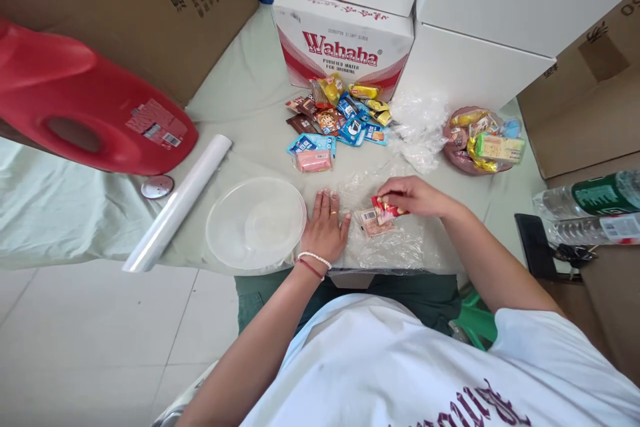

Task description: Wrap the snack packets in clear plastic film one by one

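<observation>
My left hand [326,228] lies flat on the table with fingers stretched out, beside the rim of a clear round plastic lid or shallow dish [255,223]. My right hand [413,197] pinches a small red snack packet [386,211]. Just under that packet, a pale pinkish snack packet [376,223] with a barcode rests on a sheet of clear plastic film [395,250]. The film spreads crinkled between my hands and toward the table's front edge.
Several wrapped snacks [330,120] are heaped before a Wahaba carton [345,43]. A pinkish bowl [453,157] of snacks stands right, near crumpled clear plastic [420,123]. Left are a film roll [177,203], a round disc [157,187] and a red jug [100,103]; bottles [595,197] lie far right.
</observation>
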A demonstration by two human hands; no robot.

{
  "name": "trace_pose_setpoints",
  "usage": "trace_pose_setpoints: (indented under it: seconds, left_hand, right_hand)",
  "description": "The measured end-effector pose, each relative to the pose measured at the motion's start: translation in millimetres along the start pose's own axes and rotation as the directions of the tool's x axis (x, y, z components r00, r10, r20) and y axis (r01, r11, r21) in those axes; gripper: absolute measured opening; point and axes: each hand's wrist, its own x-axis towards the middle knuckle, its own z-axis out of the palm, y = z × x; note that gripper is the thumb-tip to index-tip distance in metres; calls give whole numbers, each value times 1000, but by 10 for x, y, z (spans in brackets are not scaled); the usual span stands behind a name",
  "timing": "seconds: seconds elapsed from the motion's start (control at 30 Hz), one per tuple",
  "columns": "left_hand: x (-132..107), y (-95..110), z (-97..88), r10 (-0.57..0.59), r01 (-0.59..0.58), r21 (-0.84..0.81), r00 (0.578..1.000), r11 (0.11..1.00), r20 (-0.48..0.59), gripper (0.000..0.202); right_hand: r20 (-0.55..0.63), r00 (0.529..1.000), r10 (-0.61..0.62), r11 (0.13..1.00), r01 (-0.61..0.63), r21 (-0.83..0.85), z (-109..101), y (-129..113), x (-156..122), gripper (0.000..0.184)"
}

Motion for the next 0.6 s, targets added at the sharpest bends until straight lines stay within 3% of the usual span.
trace_pose_setpoints:
  seconds: [0.07,0.17,0.27,0.43,0.5,0.6]
  left_hand:
    - [5,11,-14,-2,2,4,1000,1000,4,67]
    - [8,26,-33,-9,9,0,1000,1000,3,65]
    - [9,35,-48,-25,25,-15,1000,1000,4,65]
    - [11,42,-49,-32,32,-17,999,999,13,65]
    - [10,44,-41,-36,36,-10,999,999,5,66]
    - [10,41,-25,-55,55,-2,998,998,-12,68]
  right_hand:
    - [36,996,-81,990,85,-116,213,67,-34,34]
    - [-42,988,-152,933,129,-336,441,148,-46,35]
    - [-106,976,-191,892,127,-435,462,169,-114,42]
    - [98,980,-174,802,199,-563,416,142,-290,70]
    - [120,982,-147,750,190,-634,476,152,-344,65]
    - [59,987,-152,724,152,-673,573,195,-420,59]
